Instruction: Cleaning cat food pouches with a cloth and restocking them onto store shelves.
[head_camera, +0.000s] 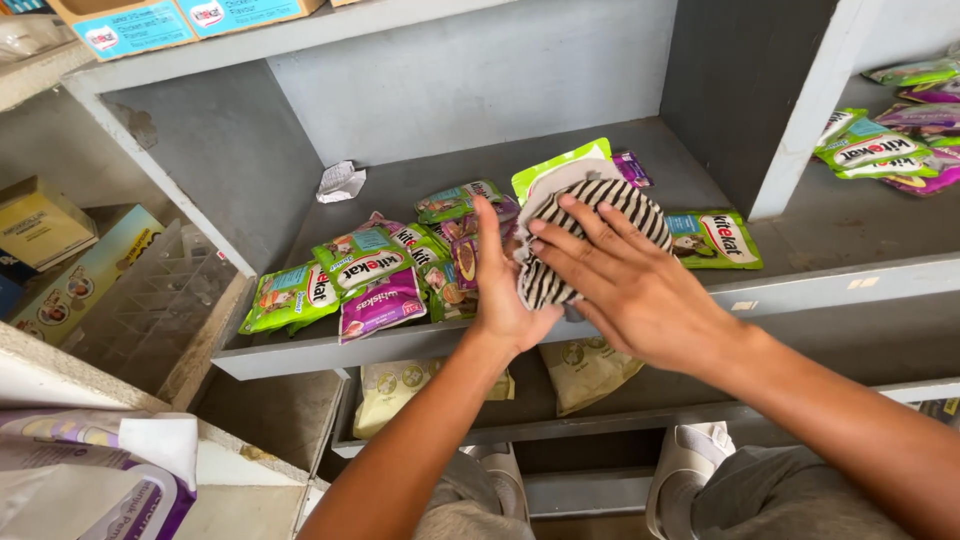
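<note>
Fingers spread, right hand (625, 285) presses flat on a striped cloth (590, 235); left hand (500, 290), open and edge-on, touches its side, perhaps hiding pouches (375, 280) beneath.

Grey shelf (620, 175): rear and left bare, passable (one crumpled paper (341, 181) lies there). Front edge crowded with pet-food pouches (355, 280). Upright divider (760, 100) blocks the right side; upper shelf board (330, 35) limits headroom.

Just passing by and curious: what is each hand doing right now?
Left hand: open, edge-on against the pet food pouches and the striped cloth.
Right hand: open, fingers spread, pressed flat on the striped cloth; grips nothing.
</note>
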